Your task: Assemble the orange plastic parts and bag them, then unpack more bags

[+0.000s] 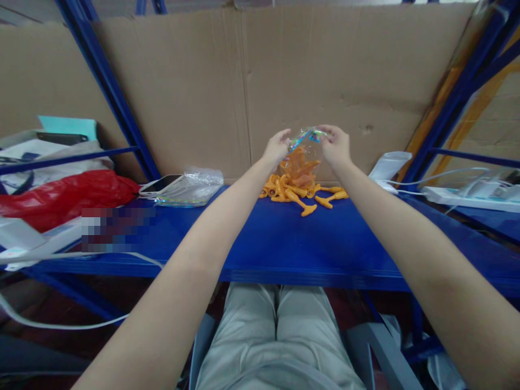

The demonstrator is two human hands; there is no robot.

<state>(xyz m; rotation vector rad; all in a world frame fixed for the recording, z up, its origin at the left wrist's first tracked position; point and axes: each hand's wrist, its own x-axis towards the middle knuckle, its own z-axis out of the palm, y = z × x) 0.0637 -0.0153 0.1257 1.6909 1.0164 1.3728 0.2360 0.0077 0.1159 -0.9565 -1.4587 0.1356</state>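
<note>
Both my hands hold up a clear plastic bag (pixel 299 167) by its top, where a colourful printed header (pixel 301 140) shows. My left hand (pixel 278 145) pinches the header's left end, and my right hand (pixel 335 142) grips the right end. Orange plastic pieces show through the bag's lower part. Below and around it, a pile of orange plastic pieces (pixel 280 188) lies on the blue shelf (pixel 292 244); some look T-shaped, like small hammers. Their exact kind is too blurred to tell.
On the left lie a phone (pixel 163 184), a stack of clear plastic bags (pixel 195 188) and a red plastic bag (pixel 81 192). To the right are a white stand (pixel 389 168) and a power strip (pixel 471 198) with cables. Cardboard (pixel 182 86) walls off the back between blue posts (pixel 109 92).
</note>
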